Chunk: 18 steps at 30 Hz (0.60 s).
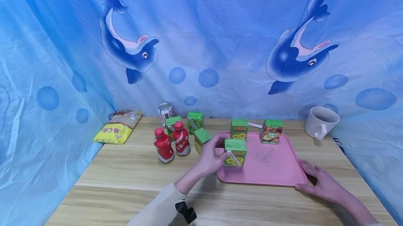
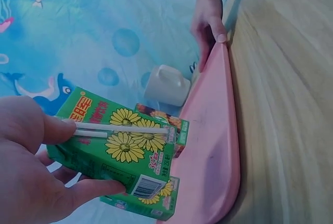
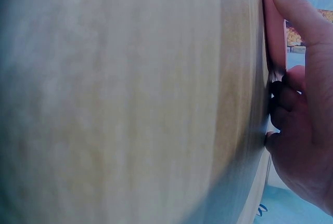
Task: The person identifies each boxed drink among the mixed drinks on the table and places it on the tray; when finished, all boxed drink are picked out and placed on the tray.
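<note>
My left hand [image 1: 211, 156] grips a green drink box [image 1: 236, 150] by its side, a straw on its front, over the left part of the pink tray [image 1: 267, 164]. In the left wrist view that box [image 2: 125, 135] shows yellow flowers, with thumb and fingers round it. Another green box [image 1: 239, 128] stands at the tray's back left, and a green and brown box [image 1: 271, 131] at its back right. My right hand [image 1: 321, 184] holds the tray's front right corner; in the right wrist view its thumb lies along the tray's edge [image 3: 274, 26].
Two red bottles [image 1: 164, 145] [image 1: 181, 138] stand left of the tray, near several green boxes [image 1: 195, 122] and a can [image 1: 165, 114]. A yellow packet [image 1: 114, 133] lies at the far left. A white mug [image 1: 321, 122] stands at the back right, before the blue curtain.
</note>
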### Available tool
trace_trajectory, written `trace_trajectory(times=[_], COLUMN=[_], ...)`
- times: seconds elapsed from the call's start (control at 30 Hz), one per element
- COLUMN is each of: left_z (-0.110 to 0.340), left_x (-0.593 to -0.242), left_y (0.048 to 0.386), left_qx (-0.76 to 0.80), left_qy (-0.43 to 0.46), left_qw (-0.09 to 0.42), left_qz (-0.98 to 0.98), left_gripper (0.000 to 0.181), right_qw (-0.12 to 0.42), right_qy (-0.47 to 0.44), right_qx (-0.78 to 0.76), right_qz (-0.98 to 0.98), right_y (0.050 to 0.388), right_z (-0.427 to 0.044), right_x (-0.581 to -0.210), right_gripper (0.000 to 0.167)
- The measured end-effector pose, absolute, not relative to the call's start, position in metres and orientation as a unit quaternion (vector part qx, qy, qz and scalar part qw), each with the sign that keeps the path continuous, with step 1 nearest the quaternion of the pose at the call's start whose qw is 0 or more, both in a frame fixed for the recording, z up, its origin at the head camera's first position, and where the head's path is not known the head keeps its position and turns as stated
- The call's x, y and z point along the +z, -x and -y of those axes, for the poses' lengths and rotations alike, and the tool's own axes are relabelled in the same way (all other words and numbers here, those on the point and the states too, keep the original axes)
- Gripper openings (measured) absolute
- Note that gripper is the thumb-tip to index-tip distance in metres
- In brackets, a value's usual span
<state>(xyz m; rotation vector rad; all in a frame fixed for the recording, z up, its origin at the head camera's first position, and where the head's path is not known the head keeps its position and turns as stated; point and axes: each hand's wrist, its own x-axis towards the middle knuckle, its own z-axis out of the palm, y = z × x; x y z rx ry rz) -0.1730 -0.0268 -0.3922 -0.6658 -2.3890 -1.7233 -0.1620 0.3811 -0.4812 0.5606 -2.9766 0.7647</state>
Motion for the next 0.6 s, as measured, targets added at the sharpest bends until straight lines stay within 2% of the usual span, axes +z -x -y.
trace_trajectory(times=[0.27,0.6], left_z=[0.007,-0.009], left_x=[-0.397,-0.405], left_y=[0.189,0.207], left_qx=[-0.543,-0.537], left_qy=[0.203,0.177], left_qw=[0.073,0.070], left_qz=[0.812,0.822], left_gripper=[0.043,0.044], right_qw=[0.005,0.006], right_qy=[-0.176,-0.177], right_qx=[0.247,0.237], right_qz=[0.953,0.955], right_y=[0.162,0.162], right_z=[-0.382,-0.380], right_x=[-0.482,-0.481], right_gripper=[0.093,0.091])
